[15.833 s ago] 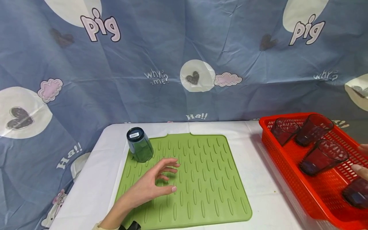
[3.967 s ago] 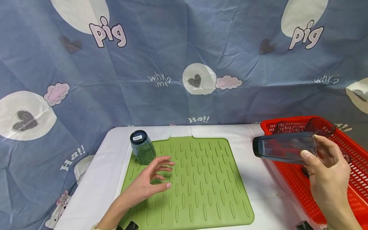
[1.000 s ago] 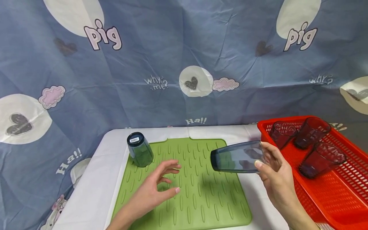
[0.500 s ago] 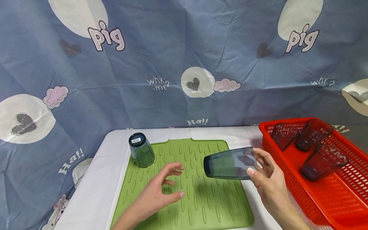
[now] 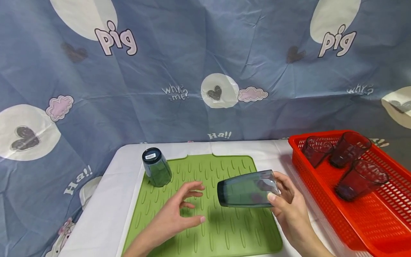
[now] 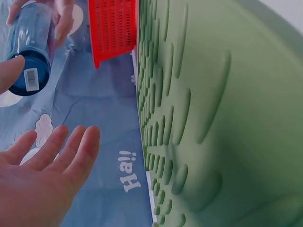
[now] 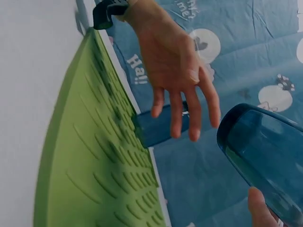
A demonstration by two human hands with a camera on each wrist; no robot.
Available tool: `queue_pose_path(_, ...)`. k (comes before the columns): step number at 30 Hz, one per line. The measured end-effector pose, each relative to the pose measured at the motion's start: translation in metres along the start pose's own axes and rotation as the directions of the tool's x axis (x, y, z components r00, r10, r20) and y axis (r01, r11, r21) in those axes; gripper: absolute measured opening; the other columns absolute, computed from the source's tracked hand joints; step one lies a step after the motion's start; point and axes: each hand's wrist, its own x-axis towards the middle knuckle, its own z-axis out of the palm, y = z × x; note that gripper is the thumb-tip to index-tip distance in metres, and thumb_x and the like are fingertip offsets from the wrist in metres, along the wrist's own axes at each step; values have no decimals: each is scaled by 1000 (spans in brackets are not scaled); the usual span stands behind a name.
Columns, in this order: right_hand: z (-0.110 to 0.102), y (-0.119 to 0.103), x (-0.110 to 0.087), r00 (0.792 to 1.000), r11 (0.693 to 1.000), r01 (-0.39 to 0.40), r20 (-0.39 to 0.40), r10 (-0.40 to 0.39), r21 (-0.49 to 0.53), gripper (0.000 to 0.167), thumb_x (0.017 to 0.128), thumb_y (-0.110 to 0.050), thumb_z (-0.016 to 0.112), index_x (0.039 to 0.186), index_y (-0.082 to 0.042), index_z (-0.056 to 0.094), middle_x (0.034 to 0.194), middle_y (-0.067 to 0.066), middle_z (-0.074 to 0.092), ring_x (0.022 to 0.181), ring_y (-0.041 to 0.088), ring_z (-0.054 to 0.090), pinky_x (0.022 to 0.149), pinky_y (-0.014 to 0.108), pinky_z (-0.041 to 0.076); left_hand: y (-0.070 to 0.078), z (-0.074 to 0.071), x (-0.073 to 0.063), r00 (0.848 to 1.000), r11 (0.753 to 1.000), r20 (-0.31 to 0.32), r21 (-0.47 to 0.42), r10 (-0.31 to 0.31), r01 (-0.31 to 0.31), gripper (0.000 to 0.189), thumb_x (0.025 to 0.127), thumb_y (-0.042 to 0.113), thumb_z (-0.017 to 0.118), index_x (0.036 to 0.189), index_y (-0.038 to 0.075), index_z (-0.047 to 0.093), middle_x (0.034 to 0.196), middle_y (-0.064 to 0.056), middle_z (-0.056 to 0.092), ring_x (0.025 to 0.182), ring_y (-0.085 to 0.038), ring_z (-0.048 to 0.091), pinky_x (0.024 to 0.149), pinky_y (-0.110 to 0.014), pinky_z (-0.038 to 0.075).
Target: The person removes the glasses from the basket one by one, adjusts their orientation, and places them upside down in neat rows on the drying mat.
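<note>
My right hand [image 5: 290, 210] grips a blue-tinted drinking glass [image 5: 245, 189] near its rim. The glass lies almost sideways above the green ridged mat [image 5: 224, 239], its thick dark base pointing left. My left hand [image 5: 174, 214] hovers over the mat with thumb and fingers spread apart, holding nothing; the base of the glass is just right of its fingertips. In the left wrist view, a white barcode label [image 6: 31, 79] shows on the base of the held glass. A second glass [image 5: 157, 167] stands upside down on the mat's far left corner, barcode on its upturned base.
At the right, a red perforated plastic basket [image 5: 334, 214] holds 3 glasses, one of them a leaning glass [image 5: 361, 180]. A white cloth [image 5: 99, 210] covers the table. Behind it hangs a blue printed curtain [image 5: 179, 117].
A glass has come out of the basket in my right hand and travelled left over the mat, lately also lower and closer to my left hand. The left hand keeps roughly its place.
</note>
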Motion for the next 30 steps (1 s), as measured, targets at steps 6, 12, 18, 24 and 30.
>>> queue_pose_path(6,8,5,-1,1000,1000,-1,23,1,-6,46,88,12,51,132,-1,46,123,9,59,106,18,61,87,29,55,1,-2,1,993,977,92,-205,68,-48,72,85,8,76,146,20,39,143,-7,47,129,-36,46,97,-40,49)
queue_pose_path(12,16,10,-6,999,998,-42,3,42,-37,45,87,10,54,130,-2,45,126,11,57,106,20,61,86,31,55,3,-4,0,985,933,132,-355,109,-56,72,85,-1,73,146,9,37,143,-18,44,126,-37,47,96,-44,50)
queue_pose_path(18,18,14,-12,999,997,-28,20,30,-72,49,84,13,55,130,-5,47,129,10,54,108,19,58,85,25,53,4,2,-1,981,953,179,-304,73,-15,78,83,6,78,148,15,36,147,-12,39,128,-29,46,98,-39,48)
queue_pose_path(24,20,17,-18,998,996,-51,28,54,-79,49,84,12,55,129,-6,47,130,10,54,114,24,58,90,32,54,3,12,0,982,937,189,-345,4,62,81,82,7,79,149,19,35,150,-10,36,127,-28,48,98,-43,48)
queue_pose_path(30,23,19,-20,996,995,-71,43,73,-65,49,85,10,56,130,-4,45,131,14,53,114,27,58,89,36,55,3,17,0,981,891,181,-432,-64,138,83,80,2,80,149,18,35,151,-10,37,132,-27,45,100,-40,47)
